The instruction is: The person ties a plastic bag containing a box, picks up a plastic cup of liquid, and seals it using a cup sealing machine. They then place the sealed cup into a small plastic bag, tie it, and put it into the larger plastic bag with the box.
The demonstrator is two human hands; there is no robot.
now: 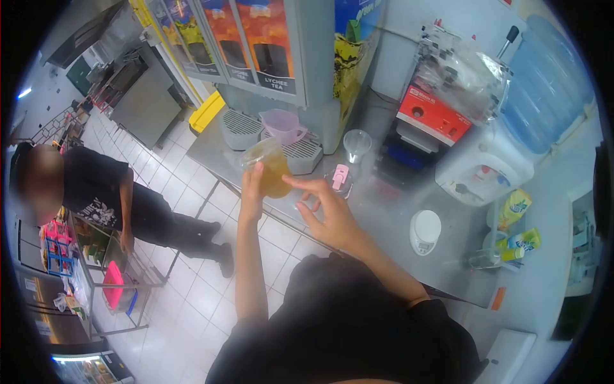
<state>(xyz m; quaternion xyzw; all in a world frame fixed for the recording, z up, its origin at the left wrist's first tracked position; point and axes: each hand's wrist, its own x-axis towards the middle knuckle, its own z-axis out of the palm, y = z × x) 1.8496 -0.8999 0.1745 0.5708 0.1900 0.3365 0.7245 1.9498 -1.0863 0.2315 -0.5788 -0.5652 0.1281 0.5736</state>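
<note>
A clear plastic cup of amber drink (275, 171) is held up in front of the drink dispenser. My left hand (254, 182) grips it from the near side, its thumb against the wall. My right hand (325, 210) has its fingers apart, the index fingertip touching or very close to the cup's right side. Behind the cup, a pink translucent measuring jug (283, 125) stands on the drip tray (302, 152). To the right on the steel counter are a small clear cup (357, 144) and a pink device (341, 177).
A red sealing machine (435, 112), a water dispenser (476, 174), a round white scale (426, 229) and yellow packets (515, 208) occupy the counter's right side. Across the tiled floor at left, a person in black (96, 182) stands beside a metal rack (128, 285).
</note>
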